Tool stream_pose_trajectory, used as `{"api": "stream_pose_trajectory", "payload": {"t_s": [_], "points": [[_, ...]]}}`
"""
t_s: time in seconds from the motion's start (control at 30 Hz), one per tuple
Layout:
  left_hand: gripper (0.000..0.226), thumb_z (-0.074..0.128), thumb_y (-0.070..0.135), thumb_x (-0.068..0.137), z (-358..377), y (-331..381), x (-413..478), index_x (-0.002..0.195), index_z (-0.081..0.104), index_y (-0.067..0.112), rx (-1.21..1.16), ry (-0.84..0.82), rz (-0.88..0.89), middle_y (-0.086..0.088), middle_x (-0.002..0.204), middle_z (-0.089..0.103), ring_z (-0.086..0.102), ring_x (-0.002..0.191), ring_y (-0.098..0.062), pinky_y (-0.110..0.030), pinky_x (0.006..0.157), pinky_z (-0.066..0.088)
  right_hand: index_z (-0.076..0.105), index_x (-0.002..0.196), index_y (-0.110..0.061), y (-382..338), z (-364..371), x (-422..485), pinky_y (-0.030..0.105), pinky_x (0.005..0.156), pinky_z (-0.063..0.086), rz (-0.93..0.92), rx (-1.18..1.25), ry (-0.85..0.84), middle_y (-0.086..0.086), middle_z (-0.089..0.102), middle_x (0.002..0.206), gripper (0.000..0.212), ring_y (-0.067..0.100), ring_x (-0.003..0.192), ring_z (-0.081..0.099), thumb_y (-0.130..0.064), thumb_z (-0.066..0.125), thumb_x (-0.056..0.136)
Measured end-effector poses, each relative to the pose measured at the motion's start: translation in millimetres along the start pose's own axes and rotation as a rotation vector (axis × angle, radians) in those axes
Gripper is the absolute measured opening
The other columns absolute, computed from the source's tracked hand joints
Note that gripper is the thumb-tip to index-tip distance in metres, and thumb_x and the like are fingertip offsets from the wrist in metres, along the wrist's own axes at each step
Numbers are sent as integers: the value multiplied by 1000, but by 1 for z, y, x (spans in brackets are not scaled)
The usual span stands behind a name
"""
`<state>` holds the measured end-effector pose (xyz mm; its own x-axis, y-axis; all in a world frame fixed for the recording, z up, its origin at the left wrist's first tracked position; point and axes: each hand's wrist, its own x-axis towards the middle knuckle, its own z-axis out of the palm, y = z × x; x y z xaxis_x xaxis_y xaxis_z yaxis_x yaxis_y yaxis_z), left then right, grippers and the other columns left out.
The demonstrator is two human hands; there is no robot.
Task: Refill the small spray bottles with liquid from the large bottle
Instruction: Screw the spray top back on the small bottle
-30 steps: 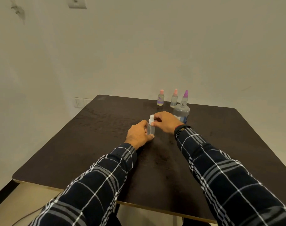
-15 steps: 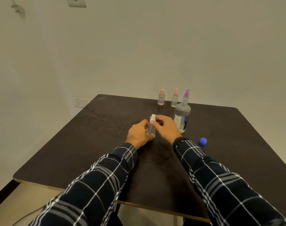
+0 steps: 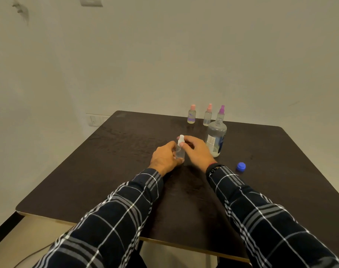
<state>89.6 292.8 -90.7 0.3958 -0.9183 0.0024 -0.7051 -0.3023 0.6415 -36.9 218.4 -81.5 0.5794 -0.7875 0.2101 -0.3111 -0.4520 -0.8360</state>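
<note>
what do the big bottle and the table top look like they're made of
Large bottle: probably clear plastic, glossy; you can see through it, and it has a threaded neck and a printed label.
Table top: likely dark wood-look laminate on board, matte; it shows faint grain and a pale front edge.

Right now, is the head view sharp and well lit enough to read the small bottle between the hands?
Head view: soft, even light, no hard glare; the small spray bottle, held by left hand and right hand, looks slightly blurred, fill level unreadable.
</note>
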Motion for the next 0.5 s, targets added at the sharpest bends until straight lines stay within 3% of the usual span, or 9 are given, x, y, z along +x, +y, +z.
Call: {"api": "stream_pose_trajectory", "payload": {"t_s": [0.1,0.2,0.3,0.37,0.43,0.5], "points": [[42,79,37,83,0,2,0,115,54,27,3,2,5,0,116,66,64,104,-22,-43,95,55,66,108,-19,-1,2,3,24,85,50,56,21,79,-3,67,105,23,10,96,61,-30,72,89],[48,78,37,84,1,2,0,124,54,27,-4,3,-14,-1,117,66,64,106,-23,-45,97,54,56,101,-21,-5,8,5,21,71,45,137,-26,108,-4,61,97,34,11,88,58,-39,78,83],[55,79,38,84,2,1,0,131,52,28,-18,4,-23,0,121,66,63,110,-23,-45,99,53,52,127,-23,-9,3,6,21,80,44,88,22,-9,-7,57,114,47,11,101,57,-41,72,88],[53,78,37,84,2,0,1,130,52,28,-14,-6,-17,1,121,65,63,109,-22,-44,99,53,53,138,-24,-8,-5,6,22,91,43,34,10,-109,-7,57,126,44,11,113,55,-32,64,96],[50,78,38,85,1,-1,1,126,52,27,0,-15,-6,1,120,65,63,109,-22,-44,99,53,60,135,-22,-4,-10,7,25,100,44,4,-7,-143,-4,61,130,36,8,116,56,-24,60,99],[48,78,37,85,0,0,0,125,53,26,3,-11,1,0,122,65,63,110,-23,-44,99,53,67,124,-20,-1,-7,8,30,100,48,11,-5,-68,-5,67,119,30,7,107,60,-26,66,94]]}}
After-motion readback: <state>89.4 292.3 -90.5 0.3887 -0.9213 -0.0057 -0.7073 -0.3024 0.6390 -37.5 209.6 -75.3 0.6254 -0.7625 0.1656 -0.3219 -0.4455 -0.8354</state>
